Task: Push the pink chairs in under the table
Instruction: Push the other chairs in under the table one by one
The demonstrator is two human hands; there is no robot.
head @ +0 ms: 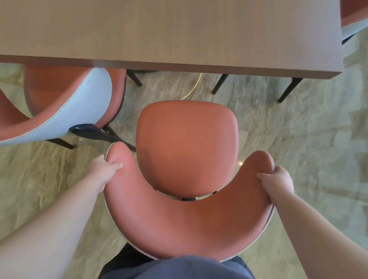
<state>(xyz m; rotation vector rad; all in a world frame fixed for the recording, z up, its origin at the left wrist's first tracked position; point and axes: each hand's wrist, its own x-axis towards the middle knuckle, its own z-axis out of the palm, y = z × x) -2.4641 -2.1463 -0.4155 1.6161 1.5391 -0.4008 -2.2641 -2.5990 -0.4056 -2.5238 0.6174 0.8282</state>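
Observation:
A pink chair with a curved backrest stands straight in front of me, its seat pointing at the brown wooden table. The whole seat lies clear of the table's near edge. My left hand grips the left tip of the backrest, thumb over the inner face. My right hand grips the right tip the same way. A second pink chair with a grey-blue fabric back stands at the left, its seat partly under the table.
A third pink chair shows at the top right beyond the table's end. Dark table legs stand under the near edge. The floor is glossy grey-beige stone. My dark-clad body fills the bottom middle.

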